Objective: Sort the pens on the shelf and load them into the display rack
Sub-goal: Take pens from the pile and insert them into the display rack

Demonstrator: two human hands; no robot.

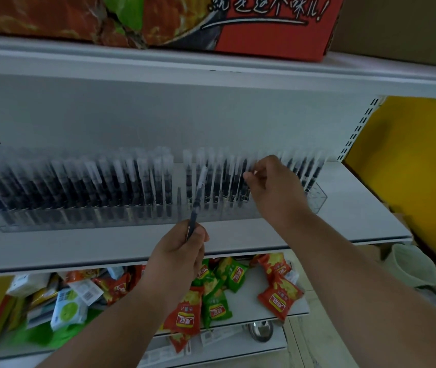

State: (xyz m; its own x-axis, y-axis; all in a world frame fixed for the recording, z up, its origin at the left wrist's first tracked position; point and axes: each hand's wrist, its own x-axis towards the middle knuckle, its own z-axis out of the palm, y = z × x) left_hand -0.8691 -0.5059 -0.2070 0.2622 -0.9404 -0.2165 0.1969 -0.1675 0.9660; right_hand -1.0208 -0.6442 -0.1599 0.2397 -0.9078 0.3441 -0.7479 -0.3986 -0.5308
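A long clear display rack (317,200) stands on the white shelf (105,245), filled with several upright dark pens with frosted caps (92,181). A narrow gap with one thin dark piece (179,195) splits the row near the middle. My left hand (179,251) grips a single dark pen (198,200) by its lower end, cap pointing up, in front of the rack. My right hand (270,187) reaches into the right part of the row, fingertips pinching a pen cap (252,170) there.
A red printed carton (264,27) sits on the shelf above. Red and green snack packets (211,301) lie on the lower shelf. A yellow panel (410,168) stands to the right of the shelving's slotted upright.
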